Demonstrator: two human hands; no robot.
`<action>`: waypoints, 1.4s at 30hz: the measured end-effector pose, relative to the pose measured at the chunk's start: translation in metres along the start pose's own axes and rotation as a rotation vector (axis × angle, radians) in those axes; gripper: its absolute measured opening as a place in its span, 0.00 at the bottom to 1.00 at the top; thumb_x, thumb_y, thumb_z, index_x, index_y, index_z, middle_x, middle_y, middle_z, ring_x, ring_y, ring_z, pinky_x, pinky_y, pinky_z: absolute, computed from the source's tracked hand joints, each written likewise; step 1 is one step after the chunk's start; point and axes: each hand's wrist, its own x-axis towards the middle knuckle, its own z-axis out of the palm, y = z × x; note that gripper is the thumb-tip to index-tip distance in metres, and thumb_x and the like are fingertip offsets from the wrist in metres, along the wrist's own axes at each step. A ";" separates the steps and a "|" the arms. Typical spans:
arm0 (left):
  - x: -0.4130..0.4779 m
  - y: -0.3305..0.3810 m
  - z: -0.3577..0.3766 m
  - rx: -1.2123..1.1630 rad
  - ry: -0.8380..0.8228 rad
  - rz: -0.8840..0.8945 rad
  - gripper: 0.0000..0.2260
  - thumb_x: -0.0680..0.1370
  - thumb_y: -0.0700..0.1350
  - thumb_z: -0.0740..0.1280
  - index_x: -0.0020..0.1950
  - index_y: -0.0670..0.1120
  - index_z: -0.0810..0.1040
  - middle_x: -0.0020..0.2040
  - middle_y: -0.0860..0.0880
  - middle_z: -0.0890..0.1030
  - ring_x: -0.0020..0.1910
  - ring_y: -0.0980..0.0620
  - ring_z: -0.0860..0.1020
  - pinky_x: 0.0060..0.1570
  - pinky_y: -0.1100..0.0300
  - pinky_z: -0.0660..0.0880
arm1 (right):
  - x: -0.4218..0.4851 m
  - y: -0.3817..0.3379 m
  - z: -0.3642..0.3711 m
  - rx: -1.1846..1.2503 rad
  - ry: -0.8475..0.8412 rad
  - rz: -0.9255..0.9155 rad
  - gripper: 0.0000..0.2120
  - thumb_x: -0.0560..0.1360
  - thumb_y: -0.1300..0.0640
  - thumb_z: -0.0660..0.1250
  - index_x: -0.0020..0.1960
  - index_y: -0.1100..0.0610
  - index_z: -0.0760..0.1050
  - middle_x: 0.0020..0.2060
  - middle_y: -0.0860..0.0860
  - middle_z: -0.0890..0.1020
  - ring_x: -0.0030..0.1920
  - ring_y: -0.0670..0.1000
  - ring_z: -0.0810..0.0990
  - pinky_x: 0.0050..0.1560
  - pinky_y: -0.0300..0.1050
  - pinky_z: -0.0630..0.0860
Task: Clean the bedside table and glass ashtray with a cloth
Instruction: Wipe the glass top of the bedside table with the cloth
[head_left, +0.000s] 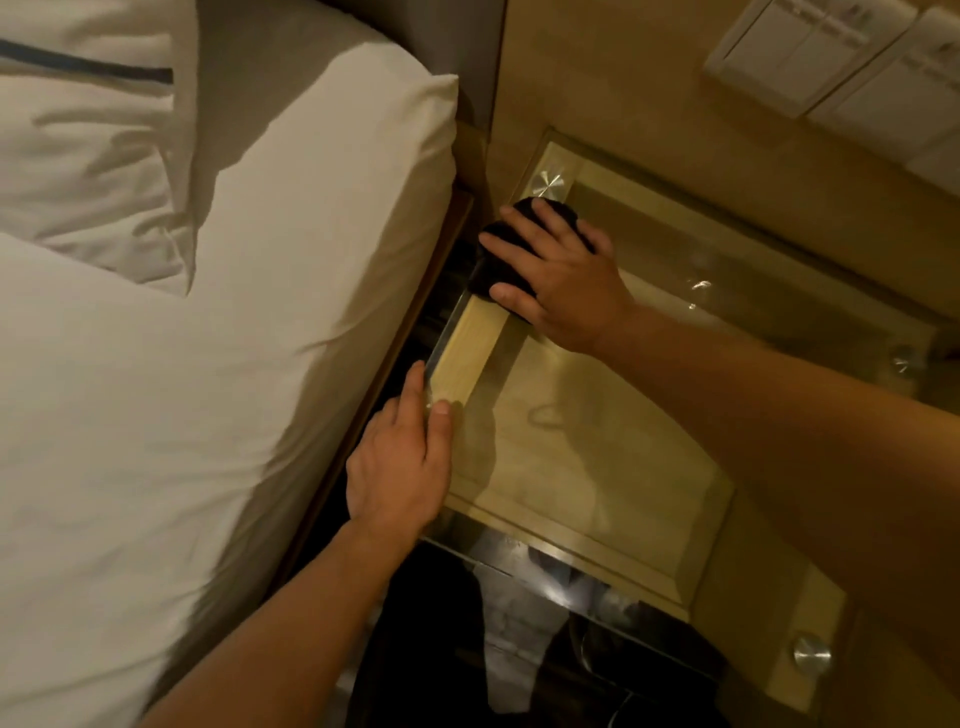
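Observation:
The bedside table (597, 467) has a clear glass top over a pale wooden frame, with round metal studs at its corners. My right hand (561, 275) lies flat with spread fingers on a dark cloth (498, 260), pressing it onto the glass at the table's far left corner. My left hand (400, 462) holds the left edge of the glass top, thumb on top and fingers along the side. No glass ashtray shows in this view.
A bed with white sheets (182, 389) and a pillow (88, 156) lies close along the table's left side. White wall switch plates (831, 57) sit on the wall behind the table. Below the front edge, dark floor and something pale (514, 634) are visible.

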 end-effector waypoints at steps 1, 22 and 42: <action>0.000 -0.001 0.000 -0.016 0.001 0.002 0.31 0.82 0.68 0.41 0.84 0.58 0.53 0.71 0.47 0.78 0.68 0.44 0.77 0.60 0.44 0.75 | -0.007 -0.006 0.002 0.000 0.002 -0.009 0.29 0.81 0.34 0.52 0.80 0.41 0.63 0.82 0.46 0.63 0.82 0.54 0.58 0.73 0.62 0.58; 0.010 -0.006 -0.024 -0.687 -0.290 -0.087 0.44 0.72 0.80 0.47 0.80 0.57 0.69 0.77 0.51 0.74 0.73 0.57 0.71 0.72 0.56 0.65 | -0.124 -0.108 0.027 0.013 -0.048 -0.108 0.29 0.82 0.33 0.51 0.80 0.41 0.62 0.82 0.47 0.62 0.83 0.55 0.55 0.76 0.64 0.58; 0.015 -0.006 -0.018 -0.613 -0.257 -0.065 0.35 0.81 0.71 0.47 0.82 0.53 0.67 0.80 0.49 0.72 0.79 0.50 0.68 0.80 0.46 0.62 | -0.196 -0.163 0.027 0.224 -0.113 -0.195 0.23 0.81 0.45 0.58 0.74 0.46 0.76 0.76 0.48 0.74 0.79 0.57 0.67 0.67 0.53 0.55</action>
